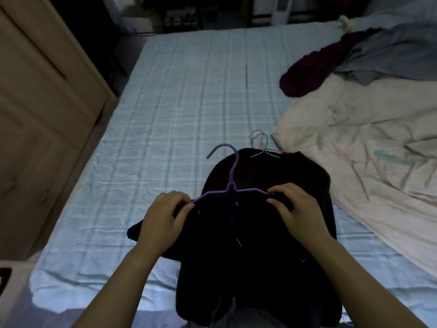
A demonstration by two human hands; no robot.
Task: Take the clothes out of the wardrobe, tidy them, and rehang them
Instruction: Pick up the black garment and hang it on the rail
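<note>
A black garment lies spread on the bed in front of me, its lower part reaching the frame's bottom edge. A purple hanger sits at its collar, hook pointing away from me. My left hand pinches the garment's left shoulder at the hanger's left arm. My right hand pinches the right shoulder at the hanger's right arm. Both ends of the hanger are hidden under cloth and fingers. A teal hanger and an orange hanger lie together just beyond the garment's far edge.
The bed has a light blue checked sheet. A cream duvet is bunched along the right side, with a dark purple garment and grey cloth at the far right. A beige wardrobe stands on the left.
</note>
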